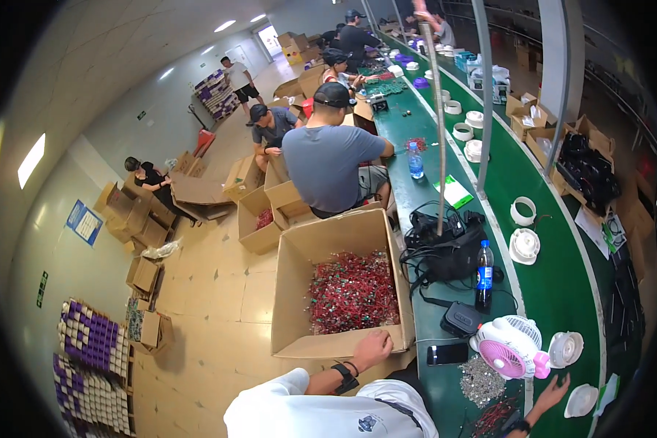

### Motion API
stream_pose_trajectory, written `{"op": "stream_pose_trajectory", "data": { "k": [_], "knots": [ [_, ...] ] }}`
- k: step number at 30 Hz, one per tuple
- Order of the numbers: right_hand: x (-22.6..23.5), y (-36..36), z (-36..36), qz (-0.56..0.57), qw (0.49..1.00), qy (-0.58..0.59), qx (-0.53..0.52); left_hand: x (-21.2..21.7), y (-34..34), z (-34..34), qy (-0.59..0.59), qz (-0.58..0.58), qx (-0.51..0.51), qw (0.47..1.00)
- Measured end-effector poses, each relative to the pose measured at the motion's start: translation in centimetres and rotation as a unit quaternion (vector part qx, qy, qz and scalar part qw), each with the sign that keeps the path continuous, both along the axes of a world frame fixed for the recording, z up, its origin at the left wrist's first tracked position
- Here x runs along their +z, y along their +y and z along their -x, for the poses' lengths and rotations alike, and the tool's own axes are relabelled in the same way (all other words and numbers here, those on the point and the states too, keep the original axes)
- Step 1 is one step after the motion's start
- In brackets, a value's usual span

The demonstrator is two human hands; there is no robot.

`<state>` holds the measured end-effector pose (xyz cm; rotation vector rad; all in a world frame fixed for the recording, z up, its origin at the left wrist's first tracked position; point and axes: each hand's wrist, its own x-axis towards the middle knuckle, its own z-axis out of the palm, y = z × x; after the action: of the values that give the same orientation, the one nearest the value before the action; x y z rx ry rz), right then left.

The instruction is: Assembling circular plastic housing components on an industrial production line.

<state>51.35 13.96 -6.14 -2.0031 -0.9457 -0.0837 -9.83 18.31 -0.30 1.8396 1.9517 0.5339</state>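
My left hand (373, 347), a black band on its wrist, is curled over the near rim of a big open cardboard box (292, 292). The box holds a heap of small red and green wired parts (354, 292). My right hand (552, 393) hovers with fingers spread over the green workbench (555, 292) and holds nothing. It is just below a pink and white desk fan (511, 347) and between two white round plastic parts (581, 400). A pile of small silvery pieces (480, 380) and a dark phone (447, 354) lie between my hands.
A black pouch (463, 319), a blue-labelled bottle (484, 274) and a black bag (445, 252) crowd the bench ahead. A person in a grey shirt (328, 164) sits beyond the box, with others further on. Boxes and purple and white stacks (87, 358) stand on the floor at left.
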Motion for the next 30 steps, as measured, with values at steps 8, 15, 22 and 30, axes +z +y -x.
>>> {"op": "stream_pose_trajectory", "data": {
  "k": [8,15,22,30],
  "knots": [
    [4.4,-16.9,12.0,0.142,0.988,0.035,-0.046,-0.6,-0.2,0.0,-0.019,-0.007,-0.038,0.999],
    [-3.9,-32.1,13.4,0.222,0.958,0.175,0.049,-0.1,0.2,0.4,-0.023,0.009,-0.058,0.998],
    [2.5,-32.9,18.6,0.351,0.912,0.208,-0.042,-0.9,1.0,0.6,-0.035,-0.011,-0.063,0.997],
    [-3.1,-30.3,22.4,0.262,0.944,0.194,-0.053,-0.3,-0.8,0.0,-0.041,0.039,-0.037,0.998]
  ]
}}
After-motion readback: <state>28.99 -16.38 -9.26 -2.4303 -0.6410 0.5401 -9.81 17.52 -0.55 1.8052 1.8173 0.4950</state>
